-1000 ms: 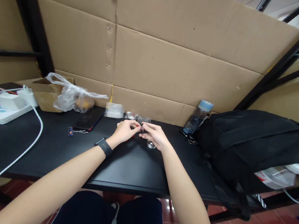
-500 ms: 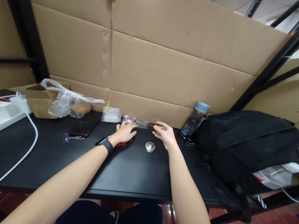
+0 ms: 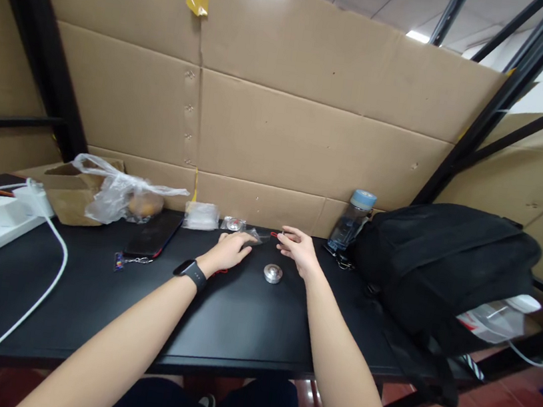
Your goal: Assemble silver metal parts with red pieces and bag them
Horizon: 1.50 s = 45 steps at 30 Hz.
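My left hand (image 3: pixel 230 253), with a dark watch on the wrist, has its fingertips on a small clear plastic bag (image 3: pixel 261 236) near the back of the table. Under that hand a bit of red cord (image 3: pixel 221 271) peeks out. To the right, my right hand (image 3: pixel 299 251) is raised with thumb and fingers pinched on a thin red cord (image 3: pixel 274 234); a small shiny bit shows at the fingertips, too small to make out. Between the hands a round silver metal piece (image 3: pixel 272 273) lies on the black table (image 3: pixel 244 328).
Along the back stand a stack of clear packets (image 3: pixel 201 216) and a wrapped packet (image 3: pixel 233 224). On the left are a phone (image 3: pixel 153 234), a plastic bag (image 3: pixel 124 193) and a power strip (image 3: pixel 0 226). A bottle (image 3: pixel 352 221) and a black backpack (image 3: pixel 444 268) occupy the right.
My left hand has shifted right onto the clear bag, which is now tilted, uncovering the wrapped packet. My right hand stays in nearly the same pose. The view has tipped up slightly.
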Tool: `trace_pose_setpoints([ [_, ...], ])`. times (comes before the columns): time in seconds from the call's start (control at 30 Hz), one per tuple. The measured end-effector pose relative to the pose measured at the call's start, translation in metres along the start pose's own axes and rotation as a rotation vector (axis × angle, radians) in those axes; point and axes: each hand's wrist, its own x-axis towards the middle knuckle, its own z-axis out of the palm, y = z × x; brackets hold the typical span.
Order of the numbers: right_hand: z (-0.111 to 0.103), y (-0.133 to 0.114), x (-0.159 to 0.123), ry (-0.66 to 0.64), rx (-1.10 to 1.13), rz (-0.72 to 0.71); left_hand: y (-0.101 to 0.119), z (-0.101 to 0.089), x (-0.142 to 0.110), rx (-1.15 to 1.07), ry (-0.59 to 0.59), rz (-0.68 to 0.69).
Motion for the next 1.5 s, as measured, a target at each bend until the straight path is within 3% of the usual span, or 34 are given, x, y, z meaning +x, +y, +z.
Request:
trace_pose_setpoints([
  [0.17,-0.002,0.011,0.005,-0.020,-0.296,-0.160,0.003,-0.005,-0.009,-0.038,-0.032,0.094],
  [0.37,0.005,0.021,0.006,-0.124,-0.710,-0.427,0.010,-0.005,-0.017,0.115,-0.156,0.123],
  [0.53,0.010,0.021,0.004,-0.226,-0.782,-0.418,0.010,-0.002,-0.017,0.183,-0.183,0.072],
  [0.8,0.009,0.022,0.012,-0.234,-0.842,-0.394,0.012,0.001,-0.019,0.194,-0.175,0.017],
  [0.97,0.010,0.012,0.010,-0.137,-0.887,-0.513,0.018,0.004,-0.021,0.222,-0.163,-0.034],
  [1.07,0.014,0.013,0.009,-0.186,-0.892,-0.524,0.024,0.003,-0.021,0.259,-0.163,-0.052],
  [1.23,0.017,0.027,0.012,-0.261,-0.901,-0.438,0.027,0.002,-0.021,0.286,-0.197,-0.049],
  [1.5,0.011,0.026,0.016,-0.275,-0.985,-0.446,0.021,0.001,-0.024,0.266,-0.197,0.001],
])
